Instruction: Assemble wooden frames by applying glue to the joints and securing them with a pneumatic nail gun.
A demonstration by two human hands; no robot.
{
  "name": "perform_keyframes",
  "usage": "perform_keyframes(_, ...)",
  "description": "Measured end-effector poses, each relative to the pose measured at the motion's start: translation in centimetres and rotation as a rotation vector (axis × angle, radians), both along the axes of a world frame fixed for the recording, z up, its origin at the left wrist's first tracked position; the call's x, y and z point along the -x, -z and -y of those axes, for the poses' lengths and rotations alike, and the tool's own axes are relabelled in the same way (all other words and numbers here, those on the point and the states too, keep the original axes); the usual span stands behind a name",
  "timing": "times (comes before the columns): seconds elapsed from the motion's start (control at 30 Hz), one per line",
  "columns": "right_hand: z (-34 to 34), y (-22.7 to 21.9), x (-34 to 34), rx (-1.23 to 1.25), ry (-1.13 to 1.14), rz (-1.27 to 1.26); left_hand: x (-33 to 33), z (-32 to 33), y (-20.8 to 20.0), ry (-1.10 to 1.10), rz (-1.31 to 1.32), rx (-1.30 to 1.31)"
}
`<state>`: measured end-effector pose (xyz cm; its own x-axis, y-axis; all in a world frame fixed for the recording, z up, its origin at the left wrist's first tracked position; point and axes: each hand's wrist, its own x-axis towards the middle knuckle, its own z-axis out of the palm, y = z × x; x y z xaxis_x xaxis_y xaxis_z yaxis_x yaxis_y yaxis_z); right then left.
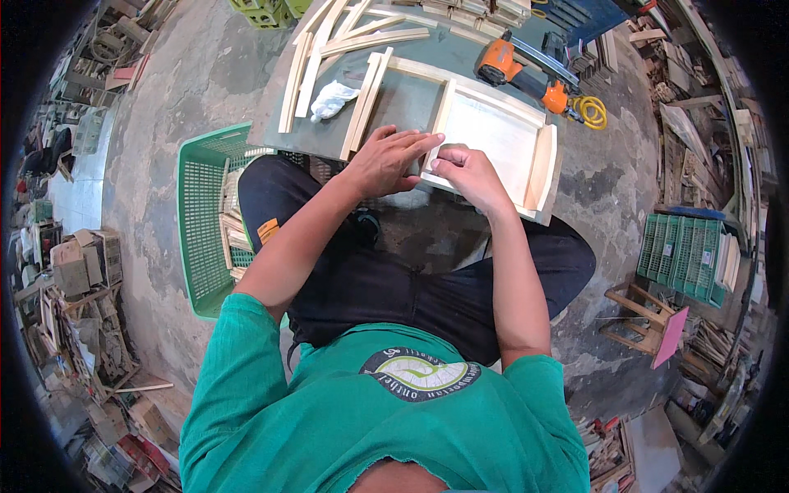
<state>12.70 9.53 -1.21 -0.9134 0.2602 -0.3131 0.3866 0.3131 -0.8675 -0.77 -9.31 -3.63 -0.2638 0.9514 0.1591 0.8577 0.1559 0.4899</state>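
Note:
A shallow wooden frame (545, 160) with a white panel (489, 123) in it lies at the near right of the dark worktable. My left hand (388, 162) reaches to the frame's left side, fingers stretched out and their tips on the pale strip near its front corner. My right hand (470, 174) is closed at that same corner, its thumb and bent fingers gripping the frame's edge; the fingertips are partly hidden. Left of the frame, a pair of wooden strips (366, 105) lies beside a crumpled white plastic bag (334, 99).
An orange nail gun (523, 78) with a coiled yellow hose (589, 112) lies at the table's far right. More loose strips (316, 66) lie at the far left. A green basket (197, 222) holding wood stands by my left leg. Green crates (680, 258) and a small stool (645, 324) stand right.

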Motion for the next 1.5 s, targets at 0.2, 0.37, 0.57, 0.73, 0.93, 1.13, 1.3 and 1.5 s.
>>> perform_keyframes(0.2, -1.8, -1.0, 1.0, 0.08, 0.125, -0.051, 0.0, 0.5, 0.5, -0.016, 0.016, 0.011)
perform_keyframes(0.37, -14.4, 0.2, 5.2, -0.953, 0.228, -0.249, 0.1, -0.2, 0.1, -0.026, -0.031, 0.005)
perform_keyframes(0.57, -18.6, -2.1, 9.4, -1.259, -0.132, 0.284, 0.4, -0.2, 0.2, -0.021, 0.011, 0.012)
perform_keyframes(0.73, -19.8, -3.6, 10.1, -1.119, -0.227, 0.312, -0.4, 0.2, 0.1, -0.016, -0.006, 0.038)
perform_keyframes(0.93, -19.0, -9.2, 6.1, -1.248, -0.235, 0.223, 0.1, 0.2, 1.0, -0.013, -0.02, 0.013)
perform_keyframes(1.13, -11.2, -17.2, -7.8, -1.163, -0.039, 0.107, 0.3, 0.0, 1.1, -0.012, -0.075, -0.056)
perform_keyframes(1.3, 1.2, -14.5, -16.5, -1.082, -0.061, -0.073, 0.3, 0.0, 1.1, -0.016, -0.143, -0.121)
perform_keyframes(1.5, 8.9, -5.9, -16.6, -1.128, -0.336, -0.103, 0.0, -0.1, 1.3, -0.023, -0.173, -0.133)
